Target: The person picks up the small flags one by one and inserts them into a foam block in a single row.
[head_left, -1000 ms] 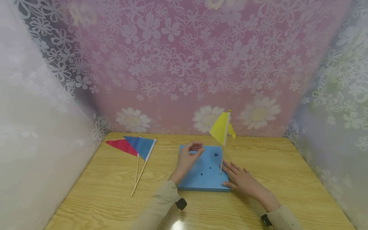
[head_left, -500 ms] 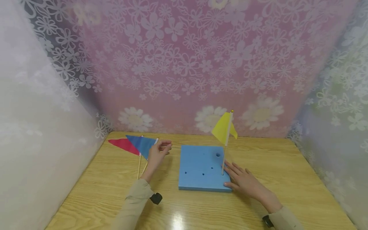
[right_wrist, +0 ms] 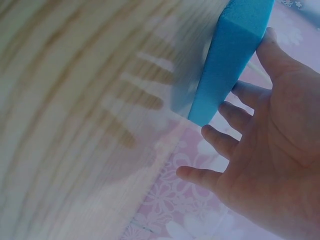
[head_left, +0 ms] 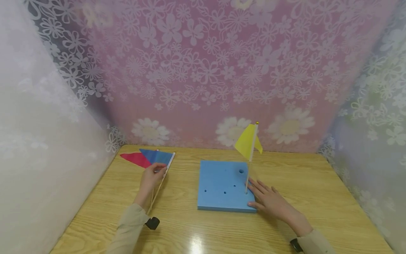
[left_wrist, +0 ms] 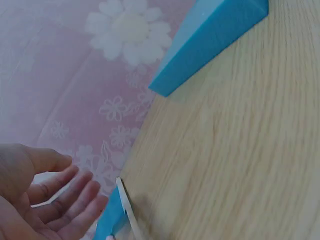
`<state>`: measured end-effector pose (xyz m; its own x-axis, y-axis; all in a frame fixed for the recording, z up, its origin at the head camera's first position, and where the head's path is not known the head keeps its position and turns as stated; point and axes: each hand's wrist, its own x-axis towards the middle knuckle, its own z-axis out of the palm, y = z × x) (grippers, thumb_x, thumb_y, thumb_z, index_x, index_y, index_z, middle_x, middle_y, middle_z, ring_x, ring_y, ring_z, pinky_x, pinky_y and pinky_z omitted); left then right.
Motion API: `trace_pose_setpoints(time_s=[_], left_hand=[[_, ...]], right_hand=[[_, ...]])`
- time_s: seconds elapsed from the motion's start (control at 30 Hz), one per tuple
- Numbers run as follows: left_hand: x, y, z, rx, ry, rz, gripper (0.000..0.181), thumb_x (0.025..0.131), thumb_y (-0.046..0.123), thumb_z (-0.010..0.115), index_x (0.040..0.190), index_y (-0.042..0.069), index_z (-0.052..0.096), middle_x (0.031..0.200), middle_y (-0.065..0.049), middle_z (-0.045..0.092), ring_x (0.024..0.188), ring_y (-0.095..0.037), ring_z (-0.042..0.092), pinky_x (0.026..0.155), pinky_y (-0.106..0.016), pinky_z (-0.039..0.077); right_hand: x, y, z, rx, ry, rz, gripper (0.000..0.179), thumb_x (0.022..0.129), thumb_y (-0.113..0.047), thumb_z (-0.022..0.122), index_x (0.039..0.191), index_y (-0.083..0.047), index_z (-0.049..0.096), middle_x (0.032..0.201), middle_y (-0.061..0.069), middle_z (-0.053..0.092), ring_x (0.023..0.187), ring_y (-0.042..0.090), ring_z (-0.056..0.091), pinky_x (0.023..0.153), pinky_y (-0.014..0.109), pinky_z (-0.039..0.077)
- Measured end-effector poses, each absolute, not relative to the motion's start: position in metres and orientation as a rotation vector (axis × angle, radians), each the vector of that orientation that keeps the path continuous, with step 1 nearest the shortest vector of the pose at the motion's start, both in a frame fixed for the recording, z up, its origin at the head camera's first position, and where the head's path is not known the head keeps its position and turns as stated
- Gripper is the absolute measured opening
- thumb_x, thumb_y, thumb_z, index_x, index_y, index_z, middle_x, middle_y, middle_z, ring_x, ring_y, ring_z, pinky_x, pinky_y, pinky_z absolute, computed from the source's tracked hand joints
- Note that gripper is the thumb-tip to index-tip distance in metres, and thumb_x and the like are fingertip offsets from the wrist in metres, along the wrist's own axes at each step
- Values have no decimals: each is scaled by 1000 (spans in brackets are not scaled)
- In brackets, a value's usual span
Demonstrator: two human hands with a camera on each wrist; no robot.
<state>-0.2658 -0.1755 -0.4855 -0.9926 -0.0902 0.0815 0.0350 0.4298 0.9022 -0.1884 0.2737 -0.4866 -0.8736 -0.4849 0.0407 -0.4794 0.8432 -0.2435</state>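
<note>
My left hand is over a blue triangular flag lying on the left of the table. Its fingers are loosely bent near the flag's white sleeve. In the left wrist view a gap shows between thumb and fingers, with the blue flag just beyond the fingertips. Under the blue flag lies a red one, their sticks crossing lower down. My right hand rests with spread fingers against the right edge of a blue foam board. A yellow flag stands upright in a hole of that board.
Several small holes and one larger hole mark the board's top. Everything sits on a wood-grain table. A pink floral curtain rises behind the table's back edge, with pale floral sheets at both sides.
My left hand has moved left, from above the foam board to the blue flag, with its fingers coming lower onto the flag. The right hand has stayed at the board's edge.
</note>
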Motion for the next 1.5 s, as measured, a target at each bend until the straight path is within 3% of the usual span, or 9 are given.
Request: trace_pose_setpoints(time_s=[0.1,0.37,0.6,0.73,1.1,1.27,1.5], left_hand=[[-261,-188,-488,67,-2650,-1543,29,101,15,63,123,-4,67,115,-22,69,105,-36,70,81,-36,61],[-256,-202,-487,98,-2881,-1320,28,98,15,65,115,-7,68,100,-19,72,81,-26,71,71,-37,59],[-253,-198,-490,50,-2964,-1218,18,85,5,78,99,-4,72,83,-8,73,66,-18,70,63,-33,59],[-252,-195,-493,27,-2969,-1136,14,81,3,78,94,-3,73,77,-6,71,60,-15,67,59,-30,56],[-250,-192,-492,72,-2969,-1074,17,80,7,76,95,-1,77,78,-4,72,69,-15,65,65,-34,54],[-251,-191,-488,86,-2932,-1158,16,82,8,74,95,0,73,83,-6,72,67,-15,65,62,-31,53],[-256,-183,-477,79,-2819,-1411,23,91,7,70,111,-4,68,99,-16,72,69,-20,72,64,-35,62]], right_hand=[[-189,274,-487,-788,2996,-388,73,99,-52,58,156,-9,40,163,16,32,144,48,34,101,81,31],[-187,274,-486,-770,2993,-419,74,99,-52,58,156,-8,39,164,15,30,146,47,32,103,81,28],[-188,276,-491,-853,3029,-443,71,99,-50,60,154,-9,43,162,15,34,141,51,37,97,83,31],[-188,276,-490,-824,3017,-449,73,99,-52,58,155,-9,42,163,14,32,143,49,35,100,82,30],[-188,275,-489,-760,2984,-415,74,100,-53,56,157,-10,38,165,15,28,146,47,31,104,81,27],[-188,275,-490,-762,2993,-406,74,100,-53,56,157,-10,39,165,14,29,146,46,31,103,81,28],[-188,276,-489,-772,2989,-414,74,100,-53,56,157,-10,38,164,15,29,146,47,32,103,81,28]])
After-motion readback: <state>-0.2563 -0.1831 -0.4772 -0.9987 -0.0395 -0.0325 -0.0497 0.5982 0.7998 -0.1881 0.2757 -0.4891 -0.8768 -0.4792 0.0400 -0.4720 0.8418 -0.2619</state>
